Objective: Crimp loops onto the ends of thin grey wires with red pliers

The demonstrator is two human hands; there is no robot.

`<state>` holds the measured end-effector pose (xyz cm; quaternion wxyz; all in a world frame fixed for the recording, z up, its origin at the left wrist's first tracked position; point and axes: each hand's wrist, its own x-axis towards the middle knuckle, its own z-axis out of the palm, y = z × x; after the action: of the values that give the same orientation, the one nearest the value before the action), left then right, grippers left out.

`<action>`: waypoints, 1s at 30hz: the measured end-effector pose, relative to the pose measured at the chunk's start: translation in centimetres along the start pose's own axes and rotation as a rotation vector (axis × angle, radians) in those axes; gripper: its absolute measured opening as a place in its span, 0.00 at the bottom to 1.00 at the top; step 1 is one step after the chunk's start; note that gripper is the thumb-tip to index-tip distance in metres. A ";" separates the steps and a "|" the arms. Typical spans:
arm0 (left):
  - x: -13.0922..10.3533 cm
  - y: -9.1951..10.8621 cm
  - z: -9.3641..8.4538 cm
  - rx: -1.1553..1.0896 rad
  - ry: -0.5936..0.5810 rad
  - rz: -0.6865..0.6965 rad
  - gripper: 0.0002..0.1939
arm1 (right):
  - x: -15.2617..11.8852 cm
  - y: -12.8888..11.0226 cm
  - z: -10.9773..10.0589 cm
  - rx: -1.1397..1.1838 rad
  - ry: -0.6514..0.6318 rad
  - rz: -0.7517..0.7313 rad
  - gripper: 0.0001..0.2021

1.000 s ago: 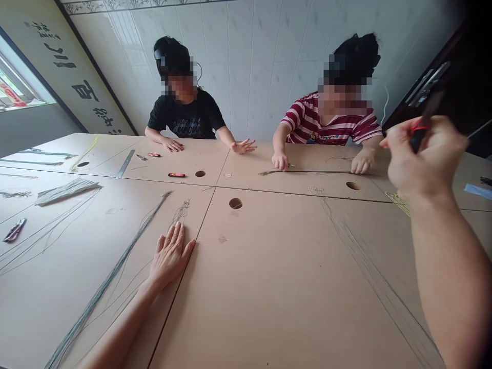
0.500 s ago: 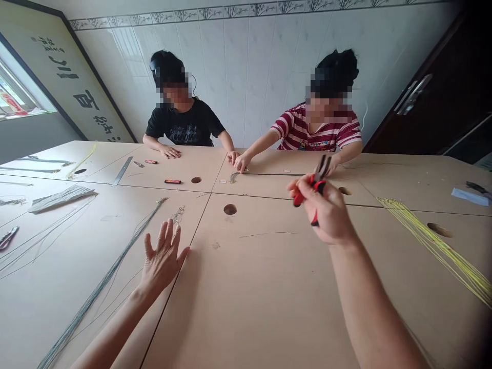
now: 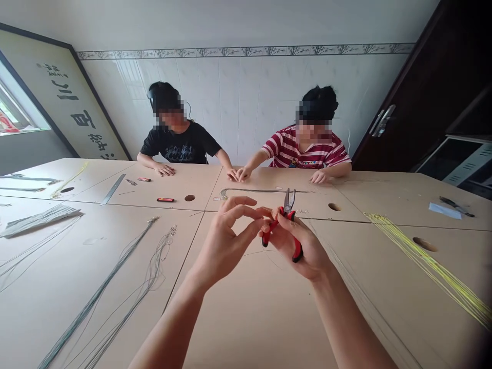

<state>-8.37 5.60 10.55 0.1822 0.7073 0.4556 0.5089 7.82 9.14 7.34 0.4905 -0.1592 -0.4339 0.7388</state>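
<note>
My right hand (image 3: 305, 243) is wrapped around a pair of pliers (image 3: 289, 205) with red and black handles, jaws pointing up and slightly apart. My left hand (image 3: 230, 230) is raised beside it, thumb and forefinger pinched together against the right fingertips. Whatever sits in that pinch is too small to make out. Below and left of my left hand lies a loose bunch of thin grey cords (image 3: 148, 287) with small metal ends. A denser bundle of grey cords (image 3: 103, 284) runs alongside it.
Yellow cords (image 3: 426, 261) lie at the right, near a table hole (image 3: 425, 244). Across the table (image 3: 246, 328) sit two people, one in a black shirt (image 3: 184, 143), one in a striped shirt (image 3: 307, 151). A steel ruler (image 3: 113, 188) and a red-black utility item (image 3: 165, 200) lie far left.
My left hand has risen from the table, closed into a pinch and met my right hand. The pliers have moved left and lower. Loose grey cords now lie beside the dense bundle.
</note>
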 end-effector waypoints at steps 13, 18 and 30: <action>-0.8 -1.3 -0.2 0.120 -0.167 0.010 0.11 | -0.2 0.9 0.1 0.180 0.041 0.118 0.04; -0.9 -1.2 -0.5 0.197 -0.244 0.106 0.13 | -0.1 1.3 -0.1 0.153 0.092 0.136 0.04; -0.6 -1.6 -0.5 0.203 -0.198 0.075 0.12 | -0.1 1.6 0.3 0.177 0.086 0.163 0.04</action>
<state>-9.59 5.82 9.25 0.1346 0.7854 0.4579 0.3941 6.69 8.64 6.21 0.4593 -0.1815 -0.3309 0.8041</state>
